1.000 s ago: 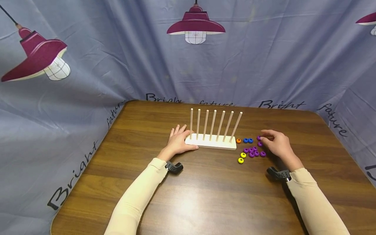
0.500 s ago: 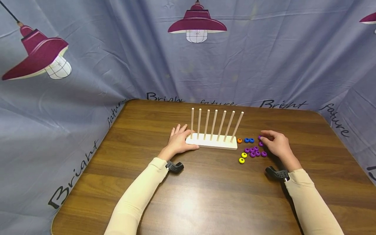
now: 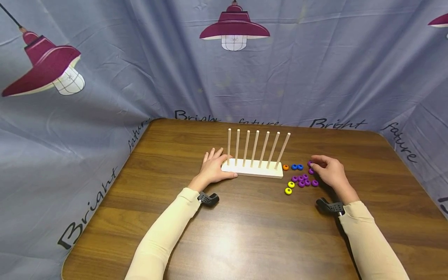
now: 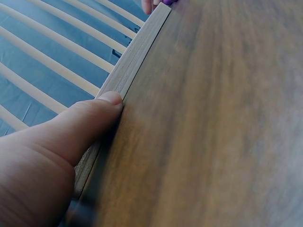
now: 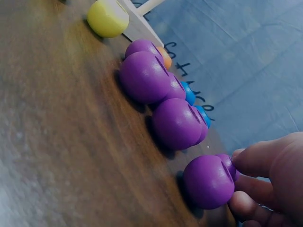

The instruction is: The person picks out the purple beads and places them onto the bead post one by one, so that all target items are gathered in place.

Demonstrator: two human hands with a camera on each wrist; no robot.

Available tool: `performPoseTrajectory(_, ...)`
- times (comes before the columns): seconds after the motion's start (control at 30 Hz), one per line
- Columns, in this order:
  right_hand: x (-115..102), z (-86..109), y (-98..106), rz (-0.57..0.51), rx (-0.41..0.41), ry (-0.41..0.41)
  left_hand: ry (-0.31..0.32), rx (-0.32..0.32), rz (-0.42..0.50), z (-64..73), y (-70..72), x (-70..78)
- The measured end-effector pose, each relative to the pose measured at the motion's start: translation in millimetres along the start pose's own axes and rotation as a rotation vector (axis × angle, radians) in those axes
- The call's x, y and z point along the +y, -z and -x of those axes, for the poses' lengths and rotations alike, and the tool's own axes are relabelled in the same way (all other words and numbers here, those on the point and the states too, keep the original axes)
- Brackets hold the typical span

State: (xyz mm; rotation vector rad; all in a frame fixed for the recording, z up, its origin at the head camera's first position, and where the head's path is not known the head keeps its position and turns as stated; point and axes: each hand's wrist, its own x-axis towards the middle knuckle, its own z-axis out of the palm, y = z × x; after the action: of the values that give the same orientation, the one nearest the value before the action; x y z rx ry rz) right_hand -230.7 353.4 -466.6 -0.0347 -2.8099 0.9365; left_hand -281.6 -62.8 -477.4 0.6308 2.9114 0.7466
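Left hand (image 3: 212, 169) gripping the pegboard (image 3: 252, 171), the right hand (image 3: 328, 170) pinches a purple bead (image 5: 227, 164) a weak hold could drop

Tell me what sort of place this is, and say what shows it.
Probably a curtained-off booth for recording tabletop handwork: blue-grey fabric printed with lamps hangs beyond a wooden table, and the person wears a black device on each wrist.
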Motion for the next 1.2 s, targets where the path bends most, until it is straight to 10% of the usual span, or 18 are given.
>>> performPoseTrajectory(1.2,2.5,-1.4,-1.8,0.046,0.036,0.001,-0.001,0.001,0.006,-1.4,-1.1,-1.4)
